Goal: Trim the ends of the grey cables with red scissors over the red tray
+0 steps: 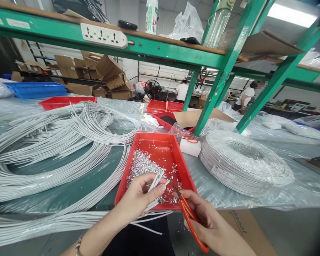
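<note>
Tray [186,174] sits between loose cables [56,149] leftward and cable coil [242,163] rightward

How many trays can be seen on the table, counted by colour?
Red trays: 5, namely the near one with silver scraps, one at far left, two side by side, and one partly under cardboard.
Blue trays: 1.
Total: 6

Left: my white cable lengths [56,149] sprawl across the bench — little bare surface there.
Ahead: the red tray [138,156], then the green shelf post [216,89] block my reach.
Right: the cable coil [242,163] sits close — only a narrow gap beside the tray.
</note>
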The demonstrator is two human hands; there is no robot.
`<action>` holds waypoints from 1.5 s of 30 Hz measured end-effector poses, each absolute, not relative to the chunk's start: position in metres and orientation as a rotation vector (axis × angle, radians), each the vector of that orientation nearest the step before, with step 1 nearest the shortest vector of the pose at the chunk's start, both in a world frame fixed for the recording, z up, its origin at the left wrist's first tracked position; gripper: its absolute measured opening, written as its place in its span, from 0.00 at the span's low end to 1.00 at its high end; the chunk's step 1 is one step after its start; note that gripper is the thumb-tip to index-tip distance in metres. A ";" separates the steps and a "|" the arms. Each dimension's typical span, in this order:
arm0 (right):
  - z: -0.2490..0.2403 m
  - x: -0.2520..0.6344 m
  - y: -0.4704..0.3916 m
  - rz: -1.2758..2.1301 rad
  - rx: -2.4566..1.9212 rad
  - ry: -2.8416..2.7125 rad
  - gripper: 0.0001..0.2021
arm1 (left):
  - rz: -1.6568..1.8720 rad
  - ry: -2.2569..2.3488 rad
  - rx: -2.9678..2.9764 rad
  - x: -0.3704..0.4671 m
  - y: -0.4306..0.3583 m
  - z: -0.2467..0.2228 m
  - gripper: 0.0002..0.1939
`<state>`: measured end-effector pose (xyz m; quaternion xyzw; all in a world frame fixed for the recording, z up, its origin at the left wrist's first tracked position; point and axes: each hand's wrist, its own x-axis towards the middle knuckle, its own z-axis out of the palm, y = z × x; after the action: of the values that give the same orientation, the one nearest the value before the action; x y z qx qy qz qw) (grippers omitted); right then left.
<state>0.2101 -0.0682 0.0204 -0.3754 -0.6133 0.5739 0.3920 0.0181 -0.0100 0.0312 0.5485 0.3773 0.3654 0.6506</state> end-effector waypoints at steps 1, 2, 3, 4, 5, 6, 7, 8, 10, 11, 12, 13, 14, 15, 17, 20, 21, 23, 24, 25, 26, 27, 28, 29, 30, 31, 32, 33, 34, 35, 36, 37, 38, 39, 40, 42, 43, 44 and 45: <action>0.020 0.211 -0.069 1.424 -0.974 -1.575 0.14 | 0.830 0.866 1.251 0.018 -0.010 0.031 0.19; 0.019 0.212 -0.070 1.390 -0.999 -1.602 0.15 | 0.834 0.875 1.255 0.018 -0.010 0.031 0.18; 0.017 0.213 -0.071 1.355 -1.029 -1.634 0.16 | 0.840 0.885 1.259 0.018 -0.010 0.031 0.18; 0.016 0.215 -0.072 1.319 -1.063 -1.669 0.17 | 0.844 0.894 1.262 0.019 -0.010 0.031 0.18; 0.015 0.217 -0.072 1.284 -1.099 -1.705 0.19 | 0.848 0.903 1.265 0.019 -0.010 0.031 0.18; 0.013 0.219 -0.073 1.252 -1.136 -1.740 0.19 | 0.851 0.911 1.268 0.020 -0.010 0.031 0.18; 0.012 0.220 -0.073 1.218 -1.173 -1.773 0.20 | 0.854 0.918 1.270 0.020 -0.010 0.031 0.18; 0.012 0.221 -0.074 1.183 -1.205 -1.806 0.20 | 0.857 0.924 1.269 0.020 -0.010 0.031 0.18; 0.014 0.222 -0.073 1.105 -1.252 -1.873 0.20 | 0.875 0.936 1.256 0.021 -0.011 0.032 0.18; 0.016 0.222 -0.073 1.067 -1.267 -1.908 0.20 | 0.887 0.940 1.245 0.021 -0.011 0.033 0.18; 0.019 0.222 -0.073 1.034 -1.277 -1.943 0.20 | 0.897 0.939 1.230 0.021 -0.012 0.033 0.18; 0.022 0.222 -0.073 1.008 -1.282 -1.972 0.20 | 0.901 0.931 1.215 0.020 -0.012 0.034 0.18; 0.024 0.222 -0.072 0.991 -1.282 -2.000 0.20 | 0.900 0.915 1.202 0.019 -0.011 0.034 0.19; 0.027 0.223 -0.072 0.977 -1.280 -2.023 0.20 | 0.891 0.890 1.192 0.018 -0.011 0.034 0.19; 0.030 0.224 -0.071 0.955 -1.279 -2.059 0.20 | 0.862 0.834 1.183 0.015 -0.009 0.034 0.20; 0.033 0.227 -0.071 0.924 -1.281 -2.098 0.20 | 0.807 0.756 1.193 0.011 -0.008 0.034 0.20; 0.033 0.227 -0.071 0.915 -1.282 -2.106 0.21 | 0.785 0.728 1.200 0.010 -0.007 0.034 0.19; 0.032 0.228 -0.070 0.906 -1.289 -2.115 0.21 | 0.736 0.662 1.197 0.009 -0.007 0.035 0.19; 0.031 0.229 -0.070 0.907 -1.289 -2.108 0.21 | 0.715 0.634 1.187 0.008 -0.007 0.036 0.19; 0.030 0.230 -0.069 0.930 -1.275 -2.085 0.21 | 0.699 0.617 1.175 0.008 -0.007 0.036 0.19; 0.027 0.230 -0.068 0.977 -1.243 -2.031 0.20 | 0.689 0.611 1.161 0.008 -0.007 0.037 0.19; 0.025 0.230 -0.067 1.042 -1.193 -1.946 0.20 | 0.688 0.614 1.150 0.008 -0.007 0.038 0.19; 0.023 0.230 -0.065 1.115 -1.142 -1.836 0.20 | 0.694 0.628 1.149 0.009 -0.007 0.039 0.19; 0.021 0.229 -0.063 1.182 -1.092 -1.720 0.19 | 0.704 0.647 1.157 0.009 -0.008 0.039 0.19; 0.020 0.226 -0.060 1.235 -1.050 -1.614 0.19 | 0.712 0.666 1.177 0.011 -0.008 0.039 0.19; 0.020 0.223 -0.057 1.263 -1.013 -1.529 0.18 | 0.718 0.688 1.204 0.012 -0.009 0.039 0.20; 0.021 0.218 -0.053 1.277 -0.981 -1.469 0.17 | 0.722 0.714 1.237 0.014 -0.010 0.039 0.21; 0.023 0.212 -0.050 1.288 -0.948 -1.429 0.16 | 0.724 0.743 1.270 0.016 -0.011 0.038 0.22; 0.025 0.205 -0.046 1.301 -0.911 -1.386 0.14 | 0.722 0.770 1.300 0.017 -0.012 0.037 0.23; 0.027 0.198 -0.043 1.315 -0.877 -1.336 0.12 | 0.720 0.793 1.325 0.019 -0.013 0.036 0.23; 0.028 0.191 -0.041 1.330 -0.854 -1.282 0.10 | 0.718 0.814 1.347 0.020 -0.014 0.035 0.23; 0.029 0.184 -0.039 1.341 -0.838 -1.226 0.10 | 0.718 0.832 1.364 0.020 -0.014 0.034 0.22; 0.029 0.178 -0.037 1.352 -0.825 -1.178 0.12 | 0.718 0.842 1.377 0.020 -0.015 0.033 0.22; 0.027 0.173 -0.036 1.364 -0.810 -1.133 0.14 | 0.717 0.849 1.388 0.020 -0.015 0.032 0.21; 0.025 0.170 -0.035 1.387 -0.792 -1.097 0.16 | 0.715 0.852 1.396 0.019 -0.015 0.032 0.21; 0.019 0.165 -0.035 1.464 -0.759 -1.040 0.19 | 0.703 0.848 1.403 0.018 -0.014 0.032 0.21; 0.017 0.164 -0.034 1.506 -0.747 -1.016 0.20 | 0.699 0.839 1.402 0.017 -0.014 0.032 0.21; 0.014 0.163 -0.034 1.542 -0.740 -0.996 0.21 | 0.700 0.828 1.398 0.017 -0.013 0.032 0.21; 0.013 0.163 -0.034 1.564 -0.737 -0.984 0.21 | 0.709 0.818 1.391 0.018 -0.013 0.032 0.21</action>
<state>0.1626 -0.0339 0.0127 -0.3106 -0.4147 0.6592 0.5450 0.0176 -0.0128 0.0320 0.6090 0.3580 0.3106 0.6360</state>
